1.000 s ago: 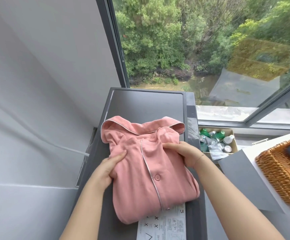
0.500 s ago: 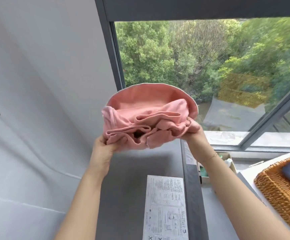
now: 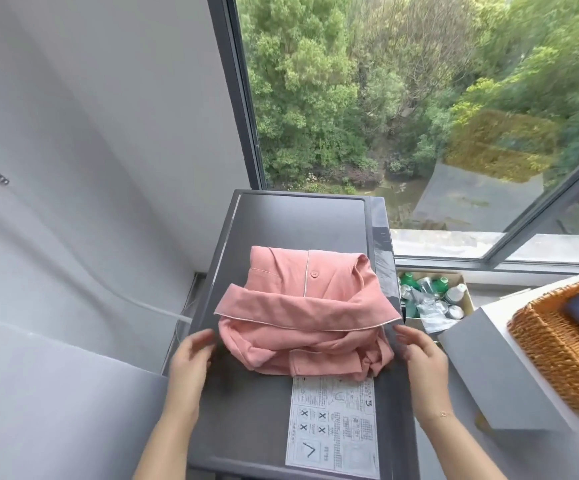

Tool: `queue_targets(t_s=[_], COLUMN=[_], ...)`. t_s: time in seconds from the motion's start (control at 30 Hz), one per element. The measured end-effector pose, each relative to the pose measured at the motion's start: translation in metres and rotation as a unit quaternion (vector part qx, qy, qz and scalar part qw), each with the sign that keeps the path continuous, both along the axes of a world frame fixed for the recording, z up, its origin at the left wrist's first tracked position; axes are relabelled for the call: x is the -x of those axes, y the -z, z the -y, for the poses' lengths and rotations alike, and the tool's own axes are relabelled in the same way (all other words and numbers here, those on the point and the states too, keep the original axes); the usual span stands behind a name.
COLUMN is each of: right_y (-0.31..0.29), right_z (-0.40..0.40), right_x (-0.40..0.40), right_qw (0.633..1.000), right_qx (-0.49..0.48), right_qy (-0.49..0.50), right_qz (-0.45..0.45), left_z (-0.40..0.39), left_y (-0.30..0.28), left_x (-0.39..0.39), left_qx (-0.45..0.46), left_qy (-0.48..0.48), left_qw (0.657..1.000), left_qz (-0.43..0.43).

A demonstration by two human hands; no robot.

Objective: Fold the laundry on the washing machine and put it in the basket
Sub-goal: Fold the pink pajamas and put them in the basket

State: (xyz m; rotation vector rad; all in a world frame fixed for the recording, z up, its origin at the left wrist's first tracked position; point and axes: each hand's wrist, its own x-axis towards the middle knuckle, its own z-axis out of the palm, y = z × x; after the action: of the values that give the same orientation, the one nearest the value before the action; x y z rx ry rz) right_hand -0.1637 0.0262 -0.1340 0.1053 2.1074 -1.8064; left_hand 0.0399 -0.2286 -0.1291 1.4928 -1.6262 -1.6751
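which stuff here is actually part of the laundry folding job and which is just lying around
Part of the job:
- pink shirt
- washing machine
- wicker basket
- left hand
- right hand

Just lying about:
- box of bottles
- instruction sheet
- white hose

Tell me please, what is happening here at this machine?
A person is folding a pink button-up pyjama shirt on top of the dark grey washing machine. The shirt lies folded on the lid. The left hand and the right hand are open at its sides, holding nothing. The woven wicker basket waits at the right, with something dark blue inside.
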Motion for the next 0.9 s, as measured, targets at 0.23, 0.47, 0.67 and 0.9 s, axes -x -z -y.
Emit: queue_targets(t_s=[0.23, 0.47, 0.67, 0.9], right_y=[-0.036, -0.041, -0.036, -0.043], right_z=[0.038, 0.04, -0.023, -0.005], right_x=[0.043, 0.041, 0.001, -0.008], right_qw=[0.984, 0.91, 0.932, 0.899], right_qx=[-0.13, -0.288, -0.189, -0.315], right_qy=[-0.073, -0.269, -0.291, -0.168], right_qz=[-0.095, -0.133, -0.1, -0.256], left_z=[0.016, 0.008, -0.002, -0.033], left_y=[-0.05, -0.048, -0.048, -0.031], left_x=[0.064, 0.053, -0.029, -0.014], left_qx=[0.237, 0.23, 0.022, 0.184], left_qy=[0.145, 0.326, 0.373, 0.181], left_qw=[0.947, 0.904, 0.909, 0.925], left_qz=[0.16, 0.154, 0.187, 0.278])
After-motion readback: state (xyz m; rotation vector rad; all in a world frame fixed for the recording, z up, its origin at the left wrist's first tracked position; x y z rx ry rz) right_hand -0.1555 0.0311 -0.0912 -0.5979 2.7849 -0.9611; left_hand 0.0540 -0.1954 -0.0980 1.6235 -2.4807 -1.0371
